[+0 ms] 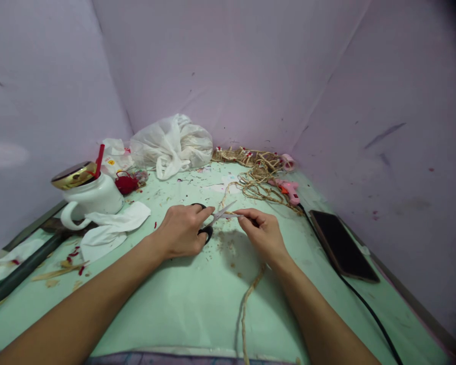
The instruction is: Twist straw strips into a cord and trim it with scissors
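My left hand (185, 229) is closed round the black handles of a pair of scissors (217, 217), whose blades are apart and point right. Opposite it, my right hand (264, 234) pinches a tan braided cord (247, 309) near the blade tips. From under that hand the cord hangs down to the table's front edge. Part of it also runs up from the blades towards a loose tangle of cord (253, 186). Whether the blades touch the cord I cannot make out.
At the left are a white mug (93, 195), a hammer (26, 268), tissue (114, 233) and red yarn (126, 182). A plastic bag (175, 144) sits by the back wall. On the right are a pink glue gun (289, 191), its black cable and a phone (344, 246).
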Motion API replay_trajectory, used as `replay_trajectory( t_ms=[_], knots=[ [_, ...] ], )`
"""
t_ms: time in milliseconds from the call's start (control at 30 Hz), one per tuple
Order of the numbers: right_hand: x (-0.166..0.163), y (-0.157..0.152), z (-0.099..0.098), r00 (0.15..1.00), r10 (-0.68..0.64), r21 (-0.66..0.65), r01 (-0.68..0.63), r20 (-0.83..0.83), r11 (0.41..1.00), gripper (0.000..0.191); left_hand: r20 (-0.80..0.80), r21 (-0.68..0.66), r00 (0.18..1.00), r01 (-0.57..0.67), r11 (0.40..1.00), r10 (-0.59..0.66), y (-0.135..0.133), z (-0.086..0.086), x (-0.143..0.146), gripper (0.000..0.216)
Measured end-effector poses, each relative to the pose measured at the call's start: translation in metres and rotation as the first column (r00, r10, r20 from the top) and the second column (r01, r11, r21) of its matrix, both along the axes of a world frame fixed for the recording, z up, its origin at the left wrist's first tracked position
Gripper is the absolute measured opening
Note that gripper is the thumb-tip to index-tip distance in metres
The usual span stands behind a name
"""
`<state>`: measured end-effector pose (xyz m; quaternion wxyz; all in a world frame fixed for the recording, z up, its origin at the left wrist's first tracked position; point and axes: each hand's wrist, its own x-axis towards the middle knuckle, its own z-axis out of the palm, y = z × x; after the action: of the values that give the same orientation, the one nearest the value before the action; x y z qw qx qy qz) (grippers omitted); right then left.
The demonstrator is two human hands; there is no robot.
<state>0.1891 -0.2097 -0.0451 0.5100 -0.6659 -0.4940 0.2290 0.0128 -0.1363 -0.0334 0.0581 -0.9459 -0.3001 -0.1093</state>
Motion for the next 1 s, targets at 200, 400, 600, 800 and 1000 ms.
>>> replay_trajectory(
  t_ms=[200, 400, 600, 800, 1000],
  knots=[
    [-0.0006, -0.0002, 0.0008, 1.0, 0.007, 0.007, -0.007, 0.009, 1.0, 0.024, 0.035, -0.001, 0.999, -0.013, 1.0, 0.013, 0.0, 0.0012, -0.0001, 0.049],
    [0.0016, 0.0015, 0.0013, 0.962, 0.033, -0.047, -0.047, -0.271, 0.998, 0.02, 0.015, 0.001, 1.0, 0.006, 1.0, -0.006, 0.0003, 0.0003, -0.0003, 0.049],
    [0.0018, 0.0017, 0.0003, 0.752, 0.167, -0.08, -0.28, -0.637, 0.957, 0.009, 0.018, -0.024, 0.999, 0.05, 0.998, -0.049, -0.0018, -0.0041, 0.0015, 0.05],
    [0.0023, 0.001, -0.0017, 0.801, 0.176, -0.072, -0.263, -0.573, 0.962, 0.022, 0.001, -0.04, 0.999, 0.046, 0.998, -0.046, -0.0014, -0.0047, 0.0022, 0.049],
    [-0.0015, 0.0015, -0.0006, 0.921, 0.066, -0.135, -0.127, -0.383, 0.983, 0.019, 0.006, -0.036, 0.998, 0.067, 0.997, -0.067, -0.0017, -0.0047, 0.0021, 0.051]
  ],
)
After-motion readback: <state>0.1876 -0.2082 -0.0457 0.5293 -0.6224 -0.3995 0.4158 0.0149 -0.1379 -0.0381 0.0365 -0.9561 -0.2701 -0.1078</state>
